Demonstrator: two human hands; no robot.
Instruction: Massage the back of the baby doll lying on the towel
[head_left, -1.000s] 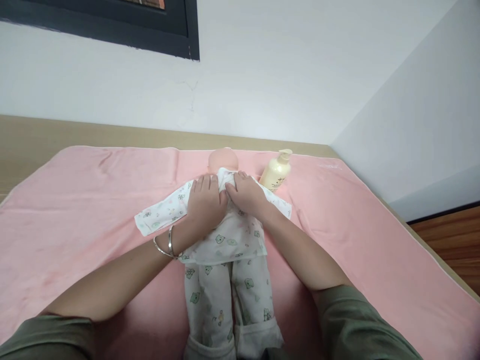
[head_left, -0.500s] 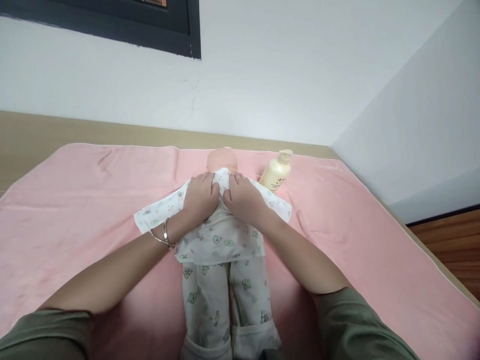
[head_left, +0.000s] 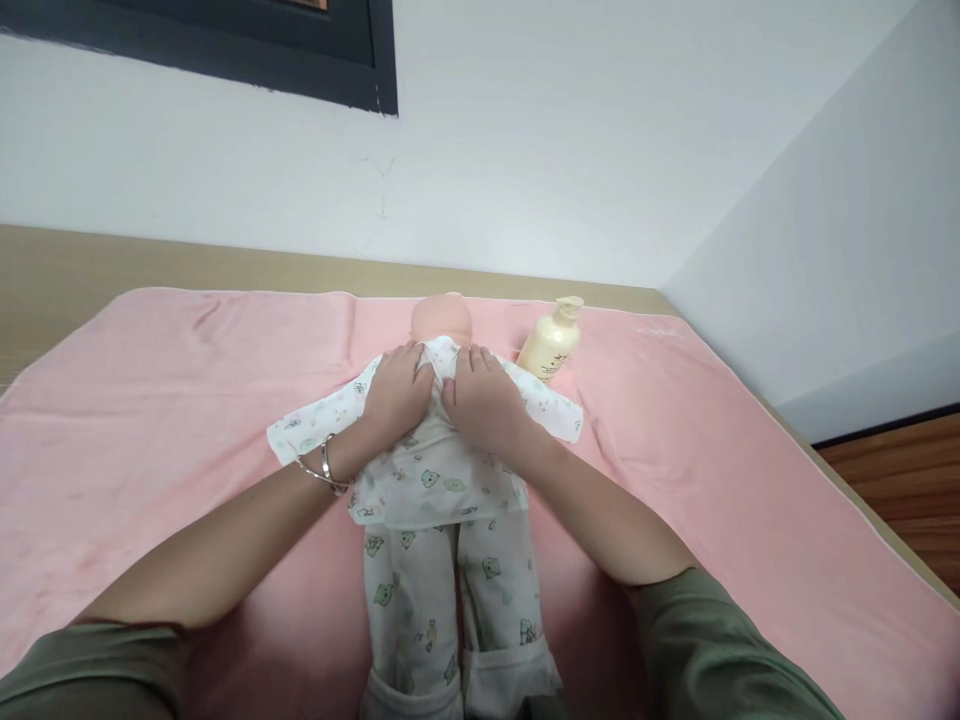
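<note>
Doll: the bald, pinkish doll [head_left: 442, 318] lies stretched out on a pink cloth blanket [head_left: 172, 400], head at the far side and legs toward me; its face is out of view, so I can't tell which way up it is.
Clothing: it wears a white, animal-print cloth top [head_left: 442, 490] with both sleeves spread wide, and matching white print trousers [head_left: 495, 590].
Left grip: my left hand [head_left: 397, 395], silver bangles [head_left: 327, 462] at the wrist, rests laid out on the upper torso, not closed round anything.
Right grip: my right hand [head_left: 486, 398] mirrors it, spread and released, thumb turned inward near the collar.
Handling: I judge the doll fairly light with a firm body, the fabric thin, soft and prone to ruck or slide under my palms. I'd take hold under both sides of the torso and support the head, not pull on a sleeve.
Nearby: a cream pump bottle [head_left: 551, 348] stands or leans just beyond the right sleeve; the blanket covers most of the pale wood tabletop [head_left: 225, 255].
Change: against the first frame, my hands have parted slightly, showing more collar between the thumbs; the bottle looks unmoved.
</note>
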